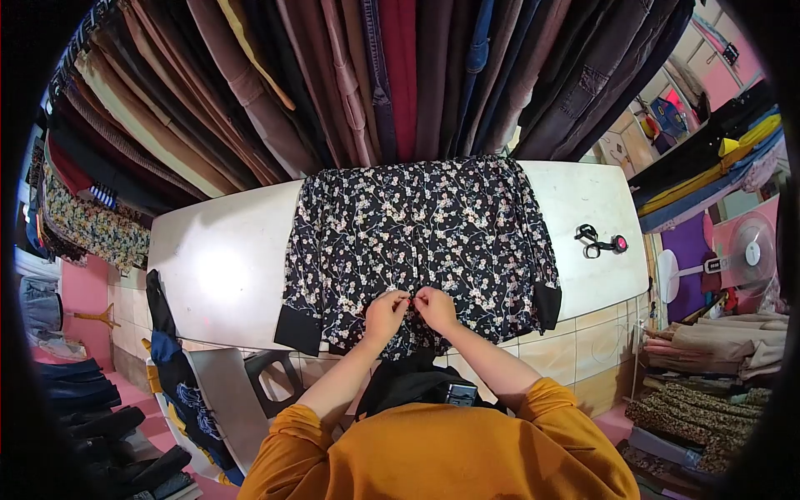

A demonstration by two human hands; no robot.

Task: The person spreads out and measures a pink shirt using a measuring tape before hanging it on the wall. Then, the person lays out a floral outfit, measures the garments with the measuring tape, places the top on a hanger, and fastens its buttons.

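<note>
Head view: left hand [387, 317], right hand [435, 309] pinch shirt [417, 225] near table edge [604, 303]

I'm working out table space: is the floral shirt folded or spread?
Spread: the shirt lies wide across the white table, with a black cuff showing at each side.

On the white, flat-topped desk [596, 287], the black floral fabric shirt [433, 225] lies mid-way along; the black-strapped round red device [618, 243] lies right of it. Long fabric trousers [403, 92] hang behind. Further right is the white round fan [752, 253].
</note>
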